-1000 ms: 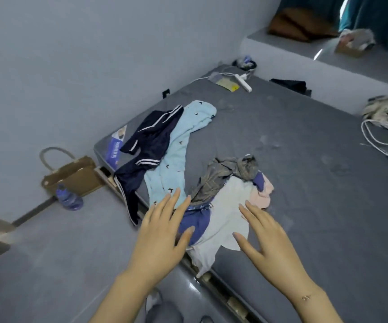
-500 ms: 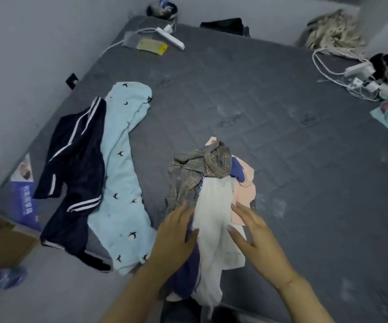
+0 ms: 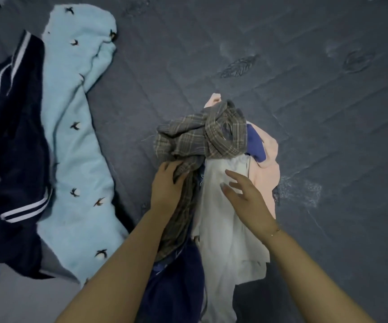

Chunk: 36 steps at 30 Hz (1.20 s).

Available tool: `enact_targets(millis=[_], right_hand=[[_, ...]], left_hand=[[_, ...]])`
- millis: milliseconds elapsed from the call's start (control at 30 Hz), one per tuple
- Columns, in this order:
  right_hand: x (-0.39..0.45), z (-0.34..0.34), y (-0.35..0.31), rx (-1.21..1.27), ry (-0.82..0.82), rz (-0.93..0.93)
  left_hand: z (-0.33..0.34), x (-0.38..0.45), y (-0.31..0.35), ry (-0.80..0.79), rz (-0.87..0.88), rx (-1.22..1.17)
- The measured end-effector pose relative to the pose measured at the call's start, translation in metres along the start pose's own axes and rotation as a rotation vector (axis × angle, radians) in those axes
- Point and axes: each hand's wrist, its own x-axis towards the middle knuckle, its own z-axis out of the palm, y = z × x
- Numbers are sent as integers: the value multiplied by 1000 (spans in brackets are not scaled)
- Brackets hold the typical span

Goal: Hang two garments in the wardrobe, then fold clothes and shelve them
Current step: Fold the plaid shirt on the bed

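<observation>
Grey mattress (image 3: 305, 101), clothes pile (image 3: 211, 148) near edge.

plaid garment (image 3: 202, 138): grey-brown check with pale lines, centre of frame
white garment (image 3: 225, 229): plain off-white, lower centre
pink garment (image 3: 266, 178): pale peach
blue garment (image 3: 254, 145): violet-blue
fleece garment (image 3: 79, 136): light blue with small dark birds, left
jacket (image 3: 16, 145): navy, white stripes, far left
mattress (image 3: 305, 101): dark grey, quilted
</observation>
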Motion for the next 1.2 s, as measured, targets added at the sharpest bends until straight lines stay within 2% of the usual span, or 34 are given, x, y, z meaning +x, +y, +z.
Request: enact_targets(millis=[100, 200, 267, 333, 400, 467, 633, 733, 867, 1000, 1100, 1200], right_hand=[[29, 17, -12, 244, 5, 141], [55, 28, -41, 598, 17, 269], [73, 33, -62, 859, 83, 372], [84, 33, -82, 1010, 185, 433], [87, 29, -93, 1058, 249, 469], [80, 20, -98, 1105, 241, 482], [50, -18, -101, 1086, 271, 333], [33, -42, -107, 1125, 184, 300], [5, -98, -111, 1408, 87, 318], [-34, -170, -85, 1486, 77, 247], [-72, -221, -32, 1432, 115, 240], [-108, -259, 44, 1358, 255, 355]], left_hand=[[-6, -9, -3, 54, 44, -216], [-21, -28, 4, 28, 85, -320], [-27, -43, 13, -4, 81, -366], [-30, -54, 24, -19, 79, -411], [-33, -63, 35, 2, 83, -450], [-40, -69, 43, 65, 79, -477], [-79, -62, 71, 300, 40, -491], [-96, -53, 114, 314, 102, -493], [-93, -67, 187, 172, 225, -418], [-45, -119, 248, -70, 381, -354], [23, -164, 269, -236, 371, -322], [101, -199, 264, -506, 248, -215]])
